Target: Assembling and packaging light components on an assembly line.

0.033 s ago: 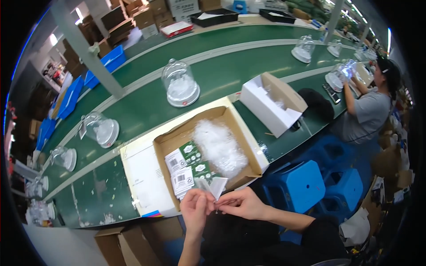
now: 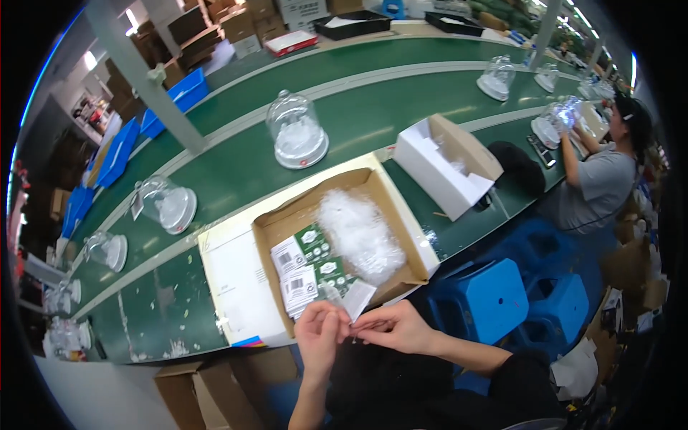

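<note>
My left hand [image 2: 320,331] and my right hand [image 2: 393,328] meet in front of my body, just over the near edge of the carton tray [image 2: 412,215]. Both are closed in a pinch, fingertips almost touching. A small white tag [image 2: 360,295] stands up from between the fingertips, seemingly in the right pinch. Whatever the left fingertips hold is too small to make out. Inside the tray lie green-and-white printed cards [image 2: 297,283] with barcodes, beside a heap of transparent plastic bags or fibres [image 2: 362,236].
Transparent domes on white bases, like this one [image 2: 297,132], stand along the green conveyor [image 2: 229,154]. A white open box [image 2: 444,172] sits right of the tray. Blue stools [image 2: 491,301] stand at the right, below a co-worker [image 2: 602,172] handling a lit dome. Cardboard boxes [image 2: 197,394] lie below the bench.
The whole view has shifted slightly, with the scene sitting a little further right. My hands stay together in the same pinch, and the tag keeps nearly the same pose.
</note>
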Tool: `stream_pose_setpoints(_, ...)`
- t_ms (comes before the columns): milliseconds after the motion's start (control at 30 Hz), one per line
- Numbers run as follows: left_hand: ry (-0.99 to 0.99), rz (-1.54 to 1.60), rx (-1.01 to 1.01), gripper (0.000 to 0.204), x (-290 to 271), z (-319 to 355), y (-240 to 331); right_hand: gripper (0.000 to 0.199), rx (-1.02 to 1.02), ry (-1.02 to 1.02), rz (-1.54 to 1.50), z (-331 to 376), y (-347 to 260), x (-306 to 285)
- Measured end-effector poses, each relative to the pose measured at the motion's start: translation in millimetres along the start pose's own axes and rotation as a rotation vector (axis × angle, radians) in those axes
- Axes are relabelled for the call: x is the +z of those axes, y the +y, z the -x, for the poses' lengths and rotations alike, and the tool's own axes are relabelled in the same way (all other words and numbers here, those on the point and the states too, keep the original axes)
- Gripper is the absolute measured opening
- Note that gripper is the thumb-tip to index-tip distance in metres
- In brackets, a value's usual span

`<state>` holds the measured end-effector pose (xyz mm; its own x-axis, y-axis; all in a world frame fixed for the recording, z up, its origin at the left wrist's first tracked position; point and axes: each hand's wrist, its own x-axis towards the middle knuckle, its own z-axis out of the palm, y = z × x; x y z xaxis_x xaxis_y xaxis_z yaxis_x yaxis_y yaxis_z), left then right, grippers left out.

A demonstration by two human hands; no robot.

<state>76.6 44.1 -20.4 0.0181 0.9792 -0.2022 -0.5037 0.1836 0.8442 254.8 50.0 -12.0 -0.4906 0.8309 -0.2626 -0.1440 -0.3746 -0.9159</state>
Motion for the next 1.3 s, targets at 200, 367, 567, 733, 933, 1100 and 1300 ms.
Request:
stream_pose_setpoints(200, 0.035, -0.159, 0.000, 0.014, 4, 7, -3, 0.011, -0.123, 0.132, 0.209, 3, -5, 0)
stream_pose_setpoints(367, -0.091, -0.438, 0.183, 0.015, 8, 7, 1, 0.007, -0.316, 0.223, 0.292, -9, -12, 5)
stream_pose_setpoints(567, 0.006, -0.303, 0.136, 0.023, 16, 17, 4, 0.010, -0.323, 0.265, 0.087, -10, -9, 8)
stream_pose_setpoints(733, 0.019, -0.312, 0.156, 0.021, 15, 18, 5, 0.013, -0.457, 0.211, 0.415, -8, -14, 2)
stream_pose_setpoints(933, 0.016, -0.224, 0.142, 0.019, 12, 18, 1, 0.017, -0.293, 0.221, -0.145, -7, -10, 13)
stream_pose_setpoints(1100, 0.039, -0.201, 0.126, 0.015, 4, 17, 4, 0.021, -0.226, 0.226, 0.031, -7, -13, 3)
stream_pose_setpoints(1300, 0.044, -0.227, 0.139, 0.012, 5, 14, 9, 0.020, -0.235, 0.164, 0.239, -8, -14, -9)
